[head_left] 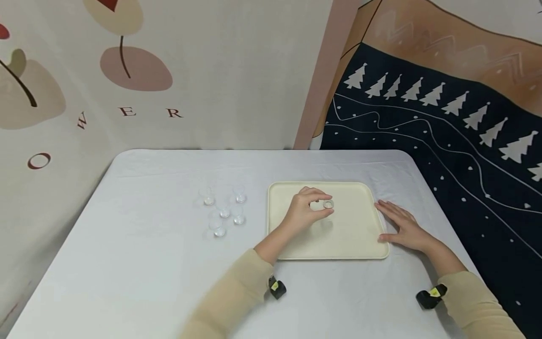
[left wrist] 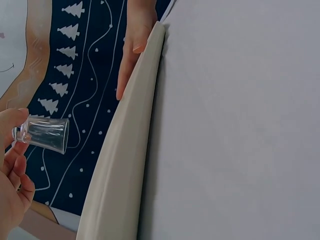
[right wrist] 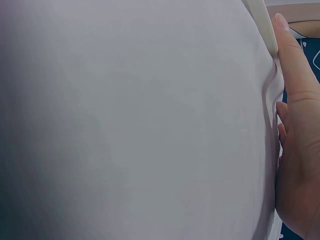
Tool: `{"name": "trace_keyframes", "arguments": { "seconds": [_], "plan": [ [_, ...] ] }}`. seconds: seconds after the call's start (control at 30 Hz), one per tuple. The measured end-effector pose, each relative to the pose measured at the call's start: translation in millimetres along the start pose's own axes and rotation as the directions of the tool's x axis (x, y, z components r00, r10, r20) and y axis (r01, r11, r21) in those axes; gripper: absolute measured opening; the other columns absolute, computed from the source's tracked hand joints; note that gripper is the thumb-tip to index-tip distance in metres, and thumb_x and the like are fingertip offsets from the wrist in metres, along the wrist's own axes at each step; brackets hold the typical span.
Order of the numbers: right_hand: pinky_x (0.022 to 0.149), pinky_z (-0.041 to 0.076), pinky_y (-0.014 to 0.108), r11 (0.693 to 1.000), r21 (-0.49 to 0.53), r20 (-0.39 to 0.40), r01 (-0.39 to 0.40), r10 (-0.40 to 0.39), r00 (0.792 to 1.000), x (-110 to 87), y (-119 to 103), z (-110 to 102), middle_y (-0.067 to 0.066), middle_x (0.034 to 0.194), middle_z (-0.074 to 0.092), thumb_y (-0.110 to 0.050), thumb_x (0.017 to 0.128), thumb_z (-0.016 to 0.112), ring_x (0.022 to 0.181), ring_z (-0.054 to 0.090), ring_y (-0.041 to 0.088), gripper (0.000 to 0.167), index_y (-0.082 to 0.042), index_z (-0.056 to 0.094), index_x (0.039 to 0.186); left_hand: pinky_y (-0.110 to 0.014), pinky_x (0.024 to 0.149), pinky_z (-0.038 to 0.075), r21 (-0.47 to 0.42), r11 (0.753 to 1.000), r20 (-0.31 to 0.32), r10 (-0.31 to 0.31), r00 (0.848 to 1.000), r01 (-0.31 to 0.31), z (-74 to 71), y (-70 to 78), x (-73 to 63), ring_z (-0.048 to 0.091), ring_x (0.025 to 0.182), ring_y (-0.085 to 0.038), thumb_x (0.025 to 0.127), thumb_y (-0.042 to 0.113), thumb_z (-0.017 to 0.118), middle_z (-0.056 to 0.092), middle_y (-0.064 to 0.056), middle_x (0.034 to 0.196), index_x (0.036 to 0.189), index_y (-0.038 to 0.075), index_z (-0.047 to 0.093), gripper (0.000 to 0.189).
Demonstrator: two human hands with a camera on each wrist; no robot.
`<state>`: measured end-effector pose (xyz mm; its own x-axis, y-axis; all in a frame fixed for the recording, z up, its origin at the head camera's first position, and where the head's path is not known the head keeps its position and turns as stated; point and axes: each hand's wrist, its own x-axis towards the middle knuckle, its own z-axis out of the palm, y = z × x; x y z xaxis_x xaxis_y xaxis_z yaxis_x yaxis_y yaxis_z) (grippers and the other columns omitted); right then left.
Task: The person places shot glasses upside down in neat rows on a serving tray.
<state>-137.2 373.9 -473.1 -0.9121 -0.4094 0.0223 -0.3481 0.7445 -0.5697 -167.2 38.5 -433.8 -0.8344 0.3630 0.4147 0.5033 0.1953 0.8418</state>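
My left hand (head_left: pixel 306 207) pinches a small clear shot glass (left wrist: pixel 47 134) by its thick base, between thumb and fingers. The glass is over the cream tray (head_left: pixel 347 247), its wider mouth turned down toward the tray. In the left wrist view, the left hand's other fingers curl loosely below the glass. My right hand (head_left: pixel 406 228) lies at the tray's right edge, fingers stretched out and thumb at the rim. The right wrist view shows that hand (right wrist: pixel 302 135) along its right side, with a corner of the tray beside the fingertip.
Several more clear shot glasses (head_left: pixel 239 219) stand upright in a loose cluster left of the tray. A white cloth (head_left: pixel 139 263) covers the table. Behind it hangs a printed curtain (head_left: pixel 237 84), and to the right is dark fabric (head_left: pixel 423 136) with white trees.
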Motion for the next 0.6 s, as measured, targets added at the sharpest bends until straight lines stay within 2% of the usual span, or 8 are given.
{"name": "trace_keyframes", "arguments": {
  "seconds": [0.23,0.6],
  "plan": [
    [0.106,0.001,0.063,1.0,0.001,0.0,-0.005,0.005,1.0,0.6,1,0,0.027,0.151,0.023,-0.033,0.076,0.079,0.138,0.013,0.046,0.089,-0.008,0.032,0.149,-0.039,0.077,0.049,-0.019,0.999,0.005,0.031,0.999,-0.031,20.1,0.0,11.1,0.054,0.09,-0.021,0.077,0.009,0.081,0.068,-0.003,0.1,0.103,0.0,0.073,0.029],
    [0.104,0.001,0.065,1.0,-0.012,0.016,-0.024,0.024,1.0,0.8,-3,-1,0.027,0.151,0.022,-0.034,0.078,0.077,0.138,0.012,0.047,0.088,-0.007,0.031,0.149,-0.033,0.075,0.05,-0.017,1.0,0.018,0.004,1.0,-0.004,49.5,5.7,25.3,0.054,0.089,-0.016,0.081,0.015,0.079,0.068,0.001,0.101,0.106,0.004,0.073,0.028]
  ]
}}
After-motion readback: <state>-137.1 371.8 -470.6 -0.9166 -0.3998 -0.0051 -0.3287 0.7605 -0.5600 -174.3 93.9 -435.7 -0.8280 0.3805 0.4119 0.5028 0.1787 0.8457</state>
